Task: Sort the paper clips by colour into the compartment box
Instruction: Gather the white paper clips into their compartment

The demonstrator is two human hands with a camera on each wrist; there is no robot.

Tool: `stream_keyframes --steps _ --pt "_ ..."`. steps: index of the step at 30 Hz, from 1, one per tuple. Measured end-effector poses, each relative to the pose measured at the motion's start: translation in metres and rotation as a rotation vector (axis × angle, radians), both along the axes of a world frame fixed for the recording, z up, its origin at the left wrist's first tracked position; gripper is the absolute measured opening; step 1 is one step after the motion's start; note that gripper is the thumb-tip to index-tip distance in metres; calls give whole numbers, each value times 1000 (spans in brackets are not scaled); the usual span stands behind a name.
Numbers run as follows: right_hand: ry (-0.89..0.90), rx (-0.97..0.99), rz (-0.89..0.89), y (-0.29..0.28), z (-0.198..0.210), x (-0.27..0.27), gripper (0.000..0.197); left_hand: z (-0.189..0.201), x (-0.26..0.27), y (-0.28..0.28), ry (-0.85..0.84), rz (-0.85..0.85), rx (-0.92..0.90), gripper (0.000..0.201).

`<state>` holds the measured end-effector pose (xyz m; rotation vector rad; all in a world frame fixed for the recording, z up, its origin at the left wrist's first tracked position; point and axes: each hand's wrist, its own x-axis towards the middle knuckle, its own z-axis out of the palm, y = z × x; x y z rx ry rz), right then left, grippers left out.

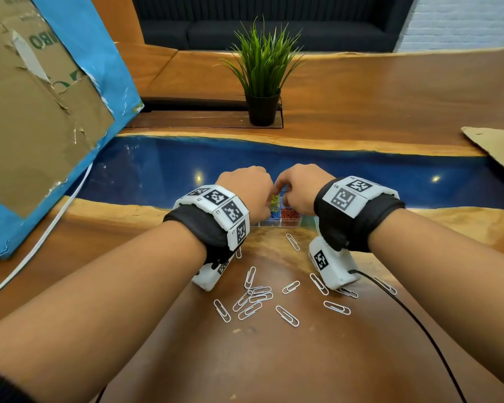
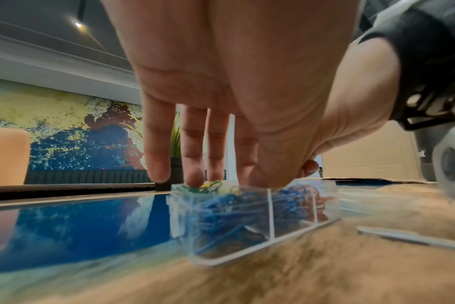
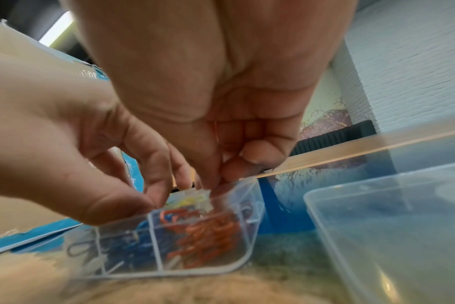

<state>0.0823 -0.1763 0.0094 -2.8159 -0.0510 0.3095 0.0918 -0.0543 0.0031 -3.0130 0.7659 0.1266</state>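
Nearest me, white paper clips (image 1: 259, 298) are lying scattered on the wooden table (image 1: 274, 359), at 6 o'clock from my wrists. Just past them, the clear compartment box (image 1: 280, 223) is sitting where the wood meets the blue resin strip. Blue paper clips (image 2: 221, 214) are filling its near-left compartment, red paper clips (image 3: 208, 232) its near-right one, and yellow paper clips (image 1: 275, 199) are showing farther back. I am holding both hands over the box. My left hand (image 1: 246, 190) is reaching down with straight, relaxed fingers (image 2: 192, 148), its fingertips at the far-left rim, grasping nothing I can see. My right hand (image 1: 298, 187) is curling its fingers (image 3: 260, 148) over the red compartment; whether it is pinching a clip, I cannot tell. At 3 o'clock from the box, a larger clear tub (image 3: 390, 226) is standing. Farther off at 12 o'clock, a potted plant (image 1: 263, 74) is standing upright.
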Motion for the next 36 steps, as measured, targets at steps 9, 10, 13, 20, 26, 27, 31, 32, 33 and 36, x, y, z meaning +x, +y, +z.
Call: stream_keyframes --steps 9,10,13,20,26,27,31,32,33,36 --pt "2 -31 21 0 -1 -1 31 5 -4 -1 -58 -97 38 20" --pt "3 -31 21 0 -1 0 31 4 -4 -1 -64 -97 44 21" --pt "3 -40 29 -1 0 0 32 2 -4 -3 -76 -100 62 24" --pt "3 -38 16 0 -3 0 31 0 -1 -6 -158 -158 130 25" --pt "-11 -24 28 -3 -2 -1 31 2 1 -3 -139 -143 21 23" --pt "-10 -15 30 -4 -2 -1 33 3 2 -1 -132 -123 -15 23" --pt "0 29 10 -7 -1 -3 36 9 7 2 -159 -80 -78 23" --pt "-1 31 5 -7 -1 -3 36 10 9 2 -166 -75 -91 23" --pt "-2 35 0 -7 -1 -3 37 10 10 1 -170 -72 -97 23" --pt "-3 67 -21 -8 -2 -5 39 7 12 -1 -147 -85 -23 23"
